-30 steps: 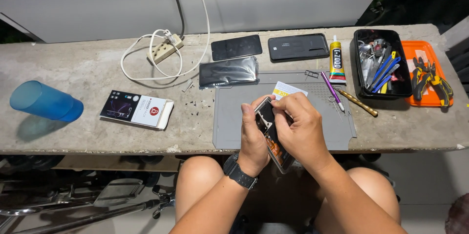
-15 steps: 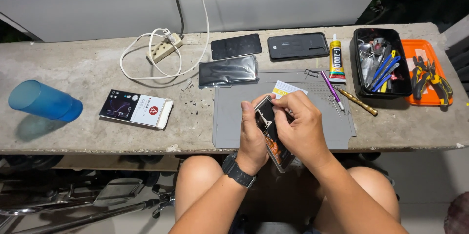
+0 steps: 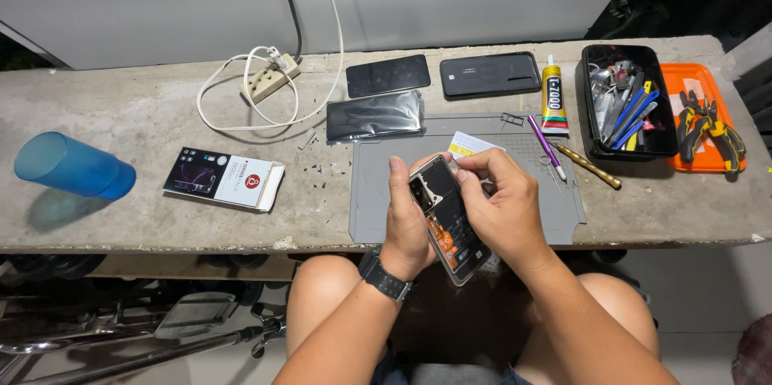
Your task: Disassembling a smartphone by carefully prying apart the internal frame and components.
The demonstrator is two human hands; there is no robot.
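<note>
An opened phone (image 3: pixel 447 220) with its back cover off, showing orange and black insides, is held tilted above the near edge of the grey work mat (image 3: pixel 374 192). My left hand (image 3: pixel 406 220) grips the phone from the left side, thumb raised along its edge. Curled over the phone's upper right part, my right hand (image 3: pixel 503 208) has its fingertips pressing at the top of the phone. A small white and yellow card (image 3: pixel 469 144) lies on the mat just beyond my fingers.
On the concrete bench (image 3: pixel 145 111): a blue cup (image 3: pixel 71 166) on its side, a small box (image 3: pixel 223 178), a power strip with white cable (image 3: pixel 269 79), a wrapped dark screen (image 3: pixel 375 116), two dark phone parts (image 3: pixel 388 75), (image 3: pixel 489 74), a glue tube (image 3: pixel 552 98), a purple tool (image 3: pixel 545 146), a brass tool (image 3: pixel 591 167), a black tool tray (image 3: pixel 627 103), an orange tray with pliers (image 3: pixel 708 123).
Almost nothing differs. Both hands keep the same hold on the phone, with only slight shifting of the right fingers at its top.
</note>
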